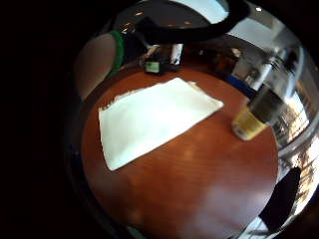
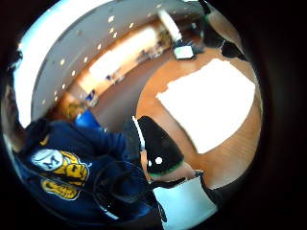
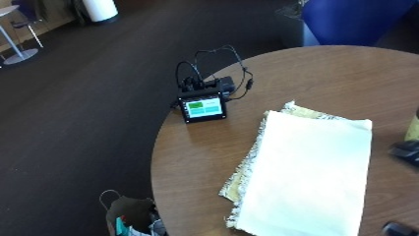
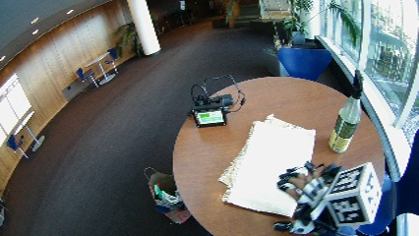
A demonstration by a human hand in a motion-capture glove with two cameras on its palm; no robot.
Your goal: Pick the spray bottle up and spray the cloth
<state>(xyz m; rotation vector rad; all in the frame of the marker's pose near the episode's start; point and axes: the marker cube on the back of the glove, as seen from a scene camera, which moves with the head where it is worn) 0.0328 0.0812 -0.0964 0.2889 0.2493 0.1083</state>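
while the gloved right hand (image 4: 308,189) hovered over the near edge of the round wooden table (image 4: 216,157), its fingers were spread and relaxed and it held nothing. fingertips (image 4: 291,174) sat above the near corner of the cloth; can't tell if they touched it. in the outside view only dark bits of the hand (image 3: 406,149) showed at the edge of the picture.

cloth (image 3: 308,172) lay flat mid-table, pale cream, folded, with a frayed yellowish layer sticking out from under it on the side toward the small screen. both palm views showed the same cloth (image 1: 154,117) (image 2: 211,103) spread on the wood with nothing on top of it.

spray bottle (image 4: 345,120) stood upright on the table beyond the hand, on the window side, apart from the cloth and untouched. yellowish body, dark neck and top. little finger side palm view had it (image 1: 254,117) standing near the cloth's corner, clear of it.

further back, a small device with a green screen (image 3: 203,107) stood near the table's far edge, black cables (image 3: 216,61) looped behind it. well apart from the cloth.

on the floor beside the table, a bag (image 4: 164,189) with colourful stuff in it.
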